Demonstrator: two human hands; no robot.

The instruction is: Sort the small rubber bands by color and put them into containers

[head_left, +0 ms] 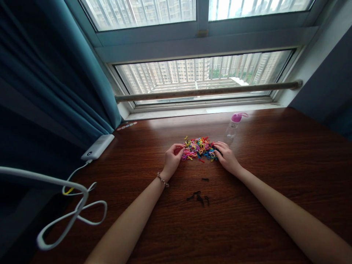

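Note:
A heap of small, many-coloured elastic hair ties (198,148) lies on the brown wooden table, with both hands at its sides. At the heap's left edge is my left hand (173,157), its thumb and index finger curled together at the tips; whatever is between them is too small to make out. A beaded bracelet (162,179) circles that wrist. My right hand (226,157) rests at the right edge, fingers apart and touching the ties near some blue ones. Nearer to me, several black hair ties (199,197) lie apart from the heap, with another black tie (205,179) just beyond them.
Behind the heap stands a clear bottle (232,126) with a pink lid. A white power bank (98,147) with a white cable (79,209) sits at the left, beside the blue curtain (90,80). A rail (209,91) crosses the window beyond the table (275,146).

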